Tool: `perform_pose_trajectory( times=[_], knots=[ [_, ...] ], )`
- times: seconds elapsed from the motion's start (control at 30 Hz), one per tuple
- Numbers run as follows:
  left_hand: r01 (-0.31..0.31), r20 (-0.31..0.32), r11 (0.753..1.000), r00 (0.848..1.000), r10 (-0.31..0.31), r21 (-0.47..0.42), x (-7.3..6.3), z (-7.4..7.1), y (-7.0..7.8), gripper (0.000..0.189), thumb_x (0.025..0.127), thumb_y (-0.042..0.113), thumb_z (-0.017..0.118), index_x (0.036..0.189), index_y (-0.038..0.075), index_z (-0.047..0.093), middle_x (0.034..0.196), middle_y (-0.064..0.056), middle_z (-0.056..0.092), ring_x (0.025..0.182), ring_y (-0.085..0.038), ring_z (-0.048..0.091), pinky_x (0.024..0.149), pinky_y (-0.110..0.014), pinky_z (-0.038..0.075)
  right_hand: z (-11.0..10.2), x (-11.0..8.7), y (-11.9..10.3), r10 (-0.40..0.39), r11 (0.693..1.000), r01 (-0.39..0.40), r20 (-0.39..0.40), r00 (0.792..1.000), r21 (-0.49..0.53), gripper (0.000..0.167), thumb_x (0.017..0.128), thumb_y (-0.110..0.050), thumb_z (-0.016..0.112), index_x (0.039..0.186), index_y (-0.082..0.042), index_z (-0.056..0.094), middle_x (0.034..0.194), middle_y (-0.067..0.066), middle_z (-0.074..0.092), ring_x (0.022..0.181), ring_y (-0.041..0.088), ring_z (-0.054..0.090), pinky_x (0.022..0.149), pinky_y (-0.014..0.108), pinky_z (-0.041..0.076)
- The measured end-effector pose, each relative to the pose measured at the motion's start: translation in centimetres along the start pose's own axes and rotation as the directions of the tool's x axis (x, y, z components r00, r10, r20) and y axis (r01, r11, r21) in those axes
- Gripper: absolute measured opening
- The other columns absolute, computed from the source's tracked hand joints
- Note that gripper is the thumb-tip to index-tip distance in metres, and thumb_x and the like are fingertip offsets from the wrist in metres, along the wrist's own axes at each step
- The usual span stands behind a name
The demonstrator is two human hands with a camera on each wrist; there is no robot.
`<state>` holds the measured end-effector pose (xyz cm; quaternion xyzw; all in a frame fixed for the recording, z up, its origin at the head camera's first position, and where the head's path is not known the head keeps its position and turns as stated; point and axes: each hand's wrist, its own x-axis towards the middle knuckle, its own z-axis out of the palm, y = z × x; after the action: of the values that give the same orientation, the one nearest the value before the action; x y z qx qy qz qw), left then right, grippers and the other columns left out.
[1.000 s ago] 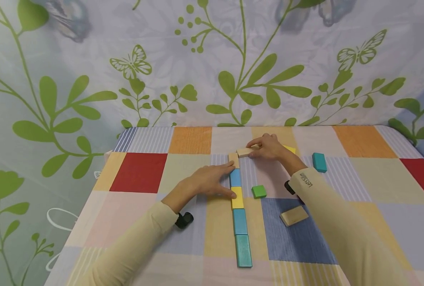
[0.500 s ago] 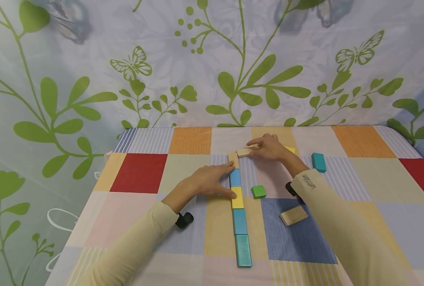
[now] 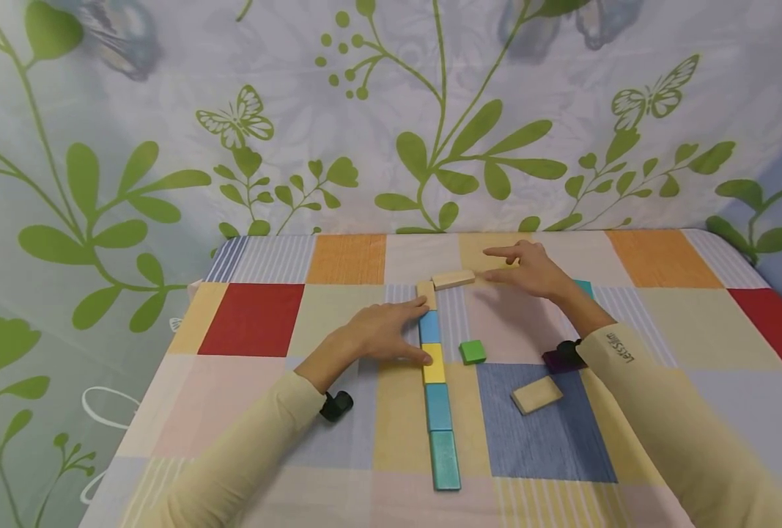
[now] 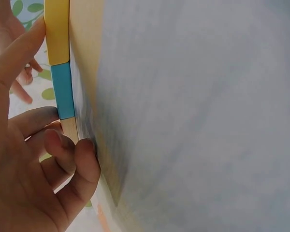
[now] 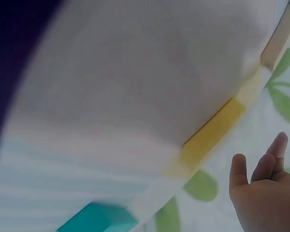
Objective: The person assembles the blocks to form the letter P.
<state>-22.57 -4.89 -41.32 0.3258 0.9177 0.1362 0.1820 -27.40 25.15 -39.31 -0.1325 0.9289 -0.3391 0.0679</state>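
Observation:
A straight row of rectangular blocks runs away from me: teal [image 3: 445, 460], blue-teal [image 3: 439, 407], yellow [image 3: 433, 364], blue [image 3: 429, 327], and a wooden block [image 3: 426, 294] at the far end. My left hand [image 3: 384, 330] lies along its left side, thumb at the yellow block and index finger at the wooden one; the other fingers bend loosely in the left wrist view. Angled rightward from the far end is a second wooden block [image 3: 454, 279]. My right hand [image 3: 529, 270] hovers just right of it, fingers spread and holding nothing.
Right of the row lie a small green block [image 3: 473, 352] and a loose wooden block [image 3: 536, 395]. A dark purple block [image 3: 565, 361] shows under the right wrist. A teal block [image 3: 585, 287] is partly hidden by that arm. The right wrist view shows another yellow block [image 5: 212, 130].
My right hand has let go of the angled wooden block and moved right, its fingers spreading. The left hand stays at the row.

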Motion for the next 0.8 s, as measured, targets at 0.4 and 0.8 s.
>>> perform_pose_trajectory(
  times=[0.4, 0.8],
  knots=[
    [-0.006, -0.006, 1.000, 1.000, 0.006, -0.007, 0.0, 0.0, 0.1, 0.092, 0.081, 0.064, 0.070, 0.154, 0.019, 0.037, 0.162, 0.009, 0.022, 0.143, -0.022, 0.032, 0.111, -0.050, 0.031, -2.2, -2.1, 2.6, 0.151, 0.988, -0.152, -0.020, 0.988, -0.029, 0.065, 0.093, -0.034, 0.068, 0.144, 0.001, 0.048, 0.131, 0.032, 0.045, 0.118, 0.044, 0.037, 0.077, 0.045, 0.039],
    [-0.004, -0.011, 1.000, 1.000, 0.004, -0.001, 0.0, 0.2, 0.1, 0.092, 0.081, 0.063, 0.070, 0.155, 0.020, 0.036, 0.162, 0.008, 0.022, 0.144, -0.023, 0.031, 0.111, -0.051, 0.030, -2.3, -2.1, 3.8, 0.135, 0.986, -0.134, 0.001, 0.991, -0.094, 0.065, 0.093, -0.034, 0.069, 0.140, 0.006, 0.049, 0.128, 0.036, 0.053, 0.114, 0.047, 0.045, 0.092, 0.059, 0.027]
  ],
)
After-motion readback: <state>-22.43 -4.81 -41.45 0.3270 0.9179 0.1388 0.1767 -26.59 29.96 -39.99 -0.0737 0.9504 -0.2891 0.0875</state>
